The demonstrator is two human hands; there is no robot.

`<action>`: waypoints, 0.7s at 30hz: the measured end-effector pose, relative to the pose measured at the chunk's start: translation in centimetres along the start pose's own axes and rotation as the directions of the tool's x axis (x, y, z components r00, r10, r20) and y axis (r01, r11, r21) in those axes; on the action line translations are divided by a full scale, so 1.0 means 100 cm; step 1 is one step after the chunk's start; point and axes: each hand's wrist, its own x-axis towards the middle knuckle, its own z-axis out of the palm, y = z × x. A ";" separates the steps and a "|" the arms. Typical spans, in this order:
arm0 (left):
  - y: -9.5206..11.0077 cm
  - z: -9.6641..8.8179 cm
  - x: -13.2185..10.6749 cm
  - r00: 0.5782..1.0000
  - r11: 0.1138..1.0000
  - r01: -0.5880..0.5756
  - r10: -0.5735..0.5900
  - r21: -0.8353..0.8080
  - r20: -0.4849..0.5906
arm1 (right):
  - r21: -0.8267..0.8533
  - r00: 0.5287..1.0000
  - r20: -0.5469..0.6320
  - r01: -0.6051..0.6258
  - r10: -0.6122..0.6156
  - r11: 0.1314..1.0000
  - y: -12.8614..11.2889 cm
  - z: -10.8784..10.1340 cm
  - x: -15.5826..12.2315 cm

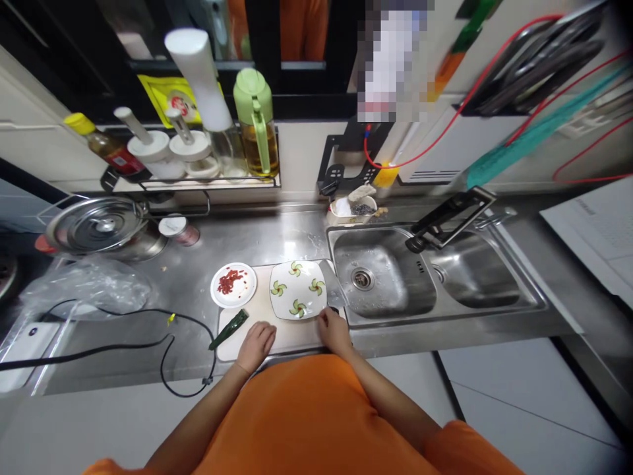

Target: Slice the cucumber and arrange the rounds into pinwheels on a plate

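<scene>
My left hand [258, 344] rests over the front of the cutting board [262, 330], its fingers loosely curled with nothing visible in them. Just left of it lies a piece of dark green cucumber [229, 329], slanting across the board's edge. My right hand [335, 331] is at the lower right rim of a square white plate [297, 290] with green leaf patterns, its fingers closed. A cleaver [333, 285] lies right of the plate, blade away from me; its dark handle is partly covered by that hand. A small white plate [234, 300] holds red pieces.
To the right is a double steel sink [386, 303] with a black faucet-side rack [440, 224]. Black cable [190, 318], a plastic bag [89, 290] and a lidded pot [106, 227] occupy the left. Seasoning bottles stand on a wall shelf [208, 181] behind.
</scene>
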 end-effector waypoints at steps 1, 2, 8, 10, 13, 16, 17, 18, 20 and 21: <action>0.000 0.000 0.000 1.000 1.000 0.002 -0.002 0.007 0.008 | 0.045 0.998 -0.012 -0.056 0.057 0.997 -0.001 0.001 0.000; 0.001 -0.001 0.001 1.000 1.000 0.005 -0.005 0.012 0.017 | 0.096 0.993 -0.016 -0.116 0.118 0.989 -0.002 0.003 0.000; 0.001 -0.001 0.002 0.999 1.000 0.019 -0.020 0.016 0.036 | 0.501 0.912 0.073 -0.384 0.404 0.775 -0.013 0.012 0.002; 0.001 -0.001 0.003 0.999 1.000 0.018 -0.019 0.010 0.043 | 0.666 0.865 0.123 -0.435 0.486 0.606 -0.016 0.015 0.004; 0.000 -0.001 0.003 0.999 1.000 0.016 -0.016 -0.002 0.045 | 0.788 0.803 0.206 -0.475 0.559 0.391 -0.020 0.018 0.006; -0.001 -0.001 0.003 0.999 1.000 0.013 -0.013 -0.004 0.046 | 0.809 0.778 0.252 -0.495 0.575 0.315 -0.023 0.017 0.008; -0.001 0.000 0.004 0.999 1.000 0.011 -0.011 -0.002 0.048 | 0.814 0.772 0.273 -0.503 0.575 0.289 -0.024 0.016 0.008; -0.002 0.001 0.004 0.999 1.000 0.008 -0.008 -0.002 0.049 | 0.818 0.767 0.293 -0.511 0.571 0.266 -0.024 0.015 0.009; -0.002 0.002 0.004 0.999 1.000 0.000 0.000 -0.001 0.046 | 0.822 0.761 0.328 -0.522 0.559 0.229 -0.025 0.013 0.010; -0.003 0.002 0.004 0.999 1.000 -0.003 0.003 0.001 0.045 | 0.823 0.759 0.342 -0.527 0.554 0.214 -0.025 0.013 0.011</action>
